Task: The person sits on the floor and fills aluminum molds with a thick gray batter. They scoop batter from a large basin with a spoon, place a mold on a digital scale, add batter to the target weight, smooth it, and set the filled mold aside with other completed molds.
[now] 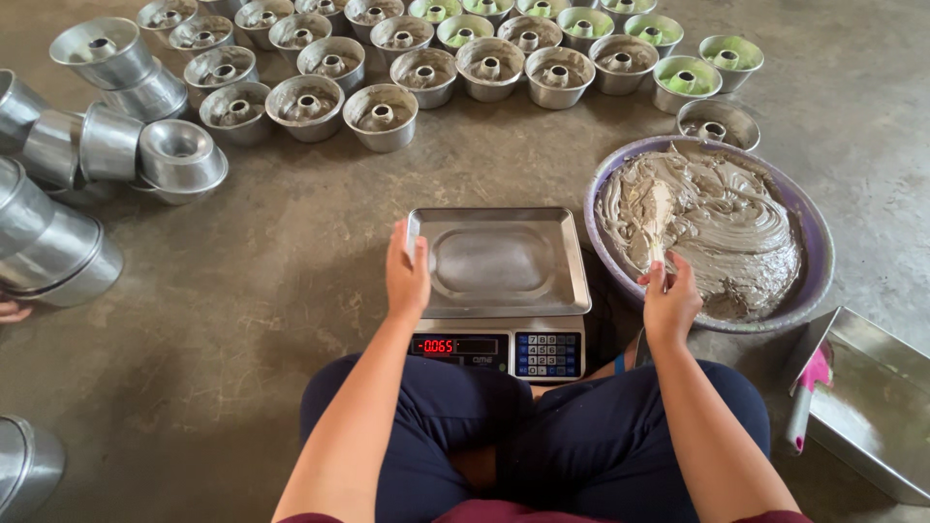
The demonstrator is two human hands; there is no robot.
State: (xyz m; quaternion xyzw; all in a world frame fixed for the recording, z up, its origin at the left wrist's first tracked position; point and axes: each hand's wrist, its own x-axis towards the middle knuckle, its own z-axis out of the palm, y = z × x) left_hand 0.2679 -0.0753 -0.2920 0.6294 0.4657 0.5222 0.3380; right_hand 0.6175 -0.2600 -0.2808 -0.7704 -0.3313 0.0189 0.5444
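- On the floor before the seated person stands a scale, its steel pan bare, with a display lit red on the front.
- Left hand rests on the pan's left edge, fingers loosely curled over the rim; it grips nothing else.
- Right hand is closed round the handle of a spatula, whose blade lies sunk in grey batter.
- That batter fills a wide purple bowl, just beside the scale on its right.
- Filled ring moulds stand in rows beyond the scale, most with grey batter, a few at the far right with green.
- Empty moulds lie stacked and tipped over at the left, well apart from the bowl.
- A steel tray with a pink-handled scraper sits at the right, near the person's knee.
- To do this well, judging from the layout: the left hand should come off the pan before any reading, since its weight would upset the display; the scoop should be lifted clear and level, so batter does not drip on the scale's keys.
- Both forearms reach forward over the crossed legs, the left one nearly straight, the right one angled outward to the bowl with the wrist bent down.
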